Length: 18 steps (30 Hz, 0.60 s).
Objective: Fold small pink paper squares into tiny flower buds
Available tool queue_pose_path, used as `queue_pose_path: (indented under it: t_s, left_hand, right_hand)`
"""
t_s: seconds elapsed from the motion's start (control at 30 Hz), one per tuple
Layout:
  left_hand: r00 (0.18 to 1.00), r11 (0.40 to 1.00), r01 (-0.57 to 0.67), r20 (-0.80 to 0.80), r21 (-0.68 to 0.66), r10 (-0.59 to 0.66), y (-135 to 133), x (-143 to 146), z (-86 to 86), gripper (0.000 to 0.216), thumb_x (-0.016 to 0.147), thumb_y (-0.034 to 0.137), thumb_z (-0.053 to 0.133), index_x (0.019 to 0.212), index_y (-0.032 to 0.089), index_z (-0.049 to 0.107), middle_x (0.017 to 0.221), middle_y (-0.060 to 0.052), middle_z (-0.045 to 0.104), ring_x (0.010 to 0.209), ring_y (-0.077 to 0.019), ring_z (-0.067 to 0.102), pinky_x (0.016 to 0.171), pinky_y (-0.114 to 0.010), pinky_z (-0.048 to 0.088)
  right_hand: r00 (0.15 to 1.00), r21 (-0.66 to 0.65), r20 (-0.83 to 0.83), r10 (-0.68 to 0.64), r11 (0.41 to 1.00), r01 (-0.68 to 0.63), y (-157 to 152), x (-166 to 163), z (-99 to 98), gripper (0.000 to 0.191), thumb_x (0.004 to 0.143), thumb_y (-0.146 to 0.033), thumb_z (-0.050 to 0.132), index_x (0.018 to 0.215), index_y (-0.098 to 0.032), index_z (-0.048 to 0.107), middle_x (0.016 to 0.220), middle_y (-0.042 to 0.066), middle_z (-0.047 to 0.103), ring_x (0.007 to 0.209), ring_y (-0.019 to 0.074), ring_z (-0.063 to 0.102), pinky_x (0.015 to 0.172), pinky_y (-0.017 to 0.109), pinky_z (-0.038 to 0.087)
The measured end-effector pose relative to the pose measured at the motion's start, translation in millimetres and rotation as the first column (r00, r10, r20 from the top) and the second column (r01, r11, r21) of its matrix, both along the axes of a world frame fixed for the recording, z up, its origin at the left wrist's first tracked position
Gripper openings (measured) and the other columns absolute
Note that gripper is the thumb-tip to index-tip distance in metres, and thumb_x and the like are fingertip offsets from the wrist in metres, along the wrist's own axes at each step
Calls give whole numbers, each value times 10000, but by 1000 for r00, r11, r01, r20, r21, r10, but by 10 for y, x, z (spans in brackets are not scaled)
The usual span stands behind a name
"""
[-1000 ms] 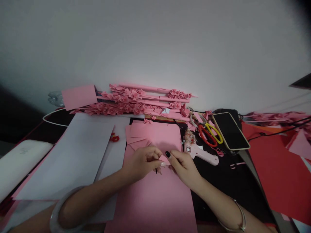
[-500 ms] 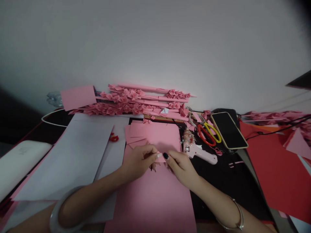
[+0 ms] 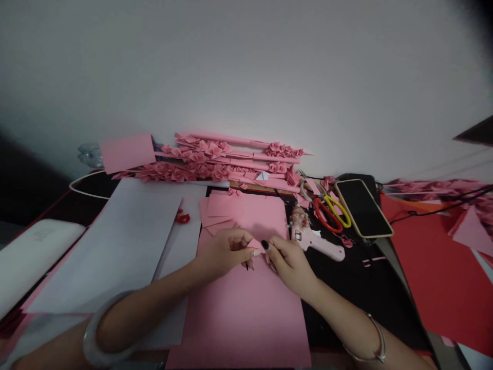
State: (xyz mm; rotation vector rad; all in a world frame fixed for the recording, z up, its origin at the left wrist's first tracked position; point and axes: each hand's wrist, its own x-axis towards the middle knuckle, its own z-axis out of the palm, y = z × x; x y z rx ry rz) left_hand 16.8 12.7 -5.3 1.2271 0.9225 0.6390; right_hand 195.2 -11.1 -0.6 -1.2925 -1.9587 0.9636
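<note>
Near: big pink sheet [image 3: 242, 313] flat on counter [image 3: 365, 288]. Above its far half, left hand [image 3: 223, 253] and right hand [image 3: 290, 261] meet, each grip pinched closed on small folded pink paper piece [image 3: 256, 243], held between fingertips just over sheet. Just right of right hand: pink glue gun [image 3: 318, 243]. Left: white sheets [image 3: 115, 241]. Farther right: scissors with red and yellow handles [image 3: 333, 211], dark phone [image 3: 363, 207] beside them. Far, against wall: pile of pink paper rolls and flowers [image 3: 215, 159].
</note>
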Motion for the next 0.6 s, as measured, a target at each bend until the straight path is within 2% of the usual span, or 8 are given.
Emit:
queue_pose_path:
  t_s: [0.1, 0.33, 0.5, 0.6]
  left_hand:
    - [1000, 999, 18, -3, 46, -18, 11, -18, 7, 164, 799, 270, 587, 694, 145, 590, 538, 38, 585, 497, -90, 582, 534, -214, 484]
    - [998, 980, 34, -51, 194, -24, 2, -55, 32, 256, 859, 263, 509, 639, 148, 572, 523, 31, 569, 510, -89, 571, 550, -206, 471]
    - [998, 984, 55, -38, 168, -49, 16, -51, -13, 286, 883, 300, 477, 661, 149, 577, 519, 25, 581, 491, -90, 567, 535, -210, 477]
    - [999, 995, 30, 17, 97, -31, 25, -25, -14, 300, 881, 322, 477, 657, 146, 569, 544, 22, 587, 496, -93, 587, 538, -221, 500]
  right_hand:
    - [1000, 6, 2, 12, 1000, -12, 0, 7, -16, 349, 938, -260, 369, 595, -203, 396, 490, -52, 416, 433, 93, 402, 462, 222, 302]
    - [998, -20, -34, 48, 999, -49, -4, -5, -20, 358, 953, -298, 360, 613, -202, 415, 502, -51, 420, 439, 94, 404, 464, 221, 310]
    - [998, 7, -21, 60, 998, -60, -16, -18, -3, 333, 938, -235, 376, 606, -202, 392, 504, -57, 417, 439, 86, 392, 472, 218, 301]
    - [998, 3, -11, 63, 998, -63, -20, -13, -4, 323, 932, -222, 384, 610, -200, 395, 503, -59, 414, 440, 84, 389, 472, 216, 298]
